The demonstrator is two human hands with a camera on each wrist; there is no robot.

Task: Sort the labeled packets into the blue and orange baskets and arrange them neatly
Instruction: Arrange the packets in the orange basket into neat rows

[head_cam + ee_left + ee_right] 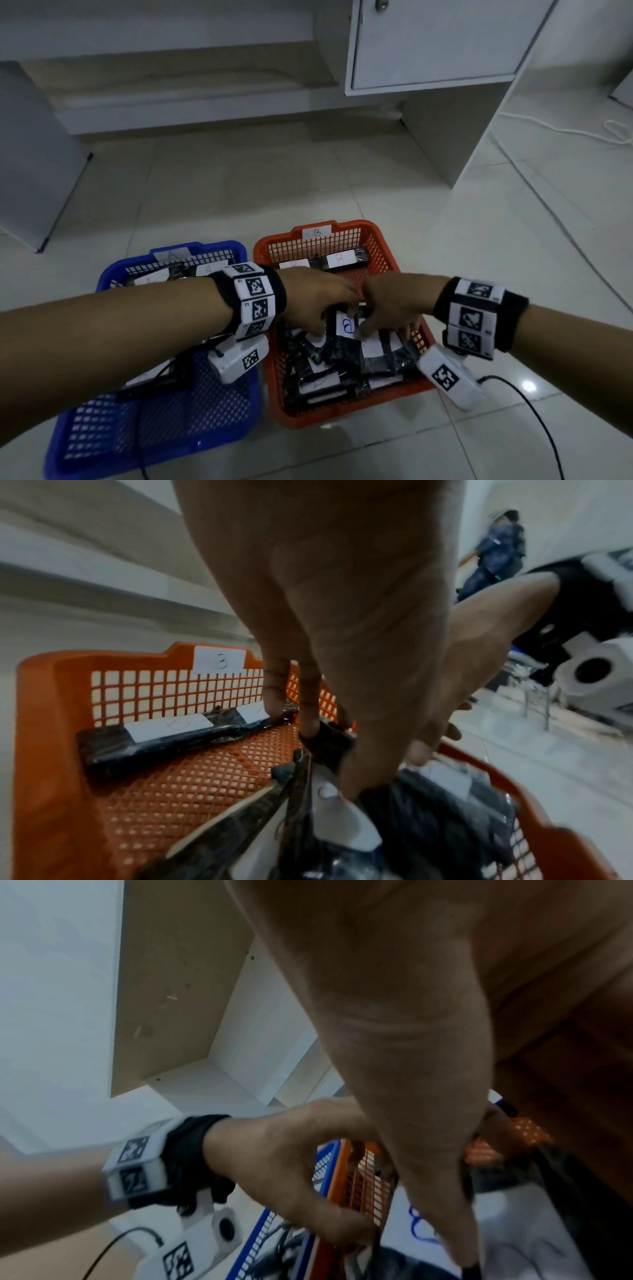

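The orange basket (342,416), tagged B, stands right of the blue basket (154,428), tagged A. Both my hands reach into the orange one, over a heap of black packets with white labels. My left hand (325,322) grips the edge of a black packet labelled B (346,325), fingers curled down on it (329,739). My right hand (383,325) pinches the same packet from the other side, thumb lying along its label (421,1229). Two B packets (164,739) lie flat against the orange basket's far wall. Packets (150,277) also lie at the blue basket's far end.
A white cabinet (428,44) and a desk panel (455,137) stand behind the baskets, and a grey panel (34,154) stands at the left. A black cable (534,411) trails over the tiled floor at the right. A person (493,553) stands far off.
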